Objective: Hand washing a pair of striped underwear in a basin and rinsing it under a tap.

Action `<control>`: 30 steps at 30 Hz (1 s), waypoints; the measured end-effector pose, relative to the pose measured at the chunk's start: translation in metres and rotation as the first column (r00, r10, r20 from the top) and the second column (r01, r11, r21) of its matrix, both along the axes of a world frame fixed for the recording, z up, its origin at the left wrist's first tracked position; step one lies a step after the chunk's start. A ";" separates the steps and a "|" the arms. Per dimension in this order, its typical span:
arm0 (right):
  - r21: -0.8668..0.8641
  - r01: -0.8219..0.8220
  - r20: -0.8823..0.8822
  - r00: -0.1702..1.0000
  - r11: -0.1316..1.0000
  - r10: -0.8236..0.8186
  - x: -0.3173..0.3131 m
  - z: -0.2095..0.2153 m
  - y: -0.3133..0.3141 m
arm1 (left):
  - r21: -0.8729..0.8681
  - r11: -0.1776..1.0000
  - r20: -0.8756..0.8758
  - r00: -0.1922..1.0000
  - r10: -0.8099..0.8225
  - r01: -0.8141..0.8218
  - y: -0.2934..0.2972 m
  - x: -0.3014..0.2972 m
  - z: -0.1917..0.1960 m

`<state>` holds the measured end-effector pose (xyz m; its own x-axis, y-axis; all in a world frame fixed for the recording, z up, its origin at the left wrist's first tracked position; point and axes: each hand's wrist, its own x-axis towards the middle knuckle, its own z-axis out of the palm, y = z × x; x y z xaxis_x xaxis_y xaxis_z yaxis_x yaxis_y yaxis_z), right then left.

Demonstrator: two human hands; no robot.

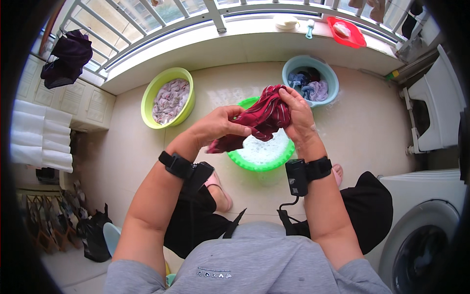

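Observation:
A dark red cloth with thin pale stripes (259, 119) is stretched between my hands, bunched and creased. My left hand (223, 126) grips it at its left part, thumb on top. Higher up, my right hand (297, 111) is closed around the bunched right end. Beneath the cloth on the floor stands a bright green basin (260, 165) with a scalloped rim, holding foamy white suds (264, 148). The cloth covers part of the basin's far side. Whether the cloth is wet I cannot tell.
A yellow-green basin (145, 109) of pale patterned laundry stands far left; a light blue basin (333, 81) with dark and lilac clothes stands far right. A red tray (353, 40) and a small brush (310, 29) lie on the ledge. The washing machine (399, 196) is at right.

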<state>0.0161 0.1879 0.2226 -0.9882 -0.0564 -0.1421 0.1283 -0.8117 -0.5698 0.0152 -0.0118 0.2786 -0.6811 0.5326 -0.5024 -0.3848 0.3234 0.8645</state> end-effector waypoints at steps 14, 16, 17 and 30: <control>0.321 -0.086 -0.111 0.986 0.943 0.127 0.011 0.030 -0.005 | -0.202 0.978 -0.550 0.832 -0.066 -0.055 0.004 -0.002 -0.025; 0.730 -0.079 -0.096 0.972 0.679 0.216 0.010 0.036 0.007 | -0.227 0.945 -0.827 0.559 -0.061 -0.234 -0.004 -0.008 -0.020; 0.729 -0.082 -0.097 0.970 0.680 0.221 0.010 0.035 0.011 | -0.204 0.931 -0.771 0.636 0.038 -0.303 -0.011 -0.012 -0.020; 0.228 0.128 -0.090 0.990 0.965 -0.110 0.008 0.054 0.018 | -0.291 0.914 -0.632 0.774 0.037 -0.282 -0.036 -0.028 -0.045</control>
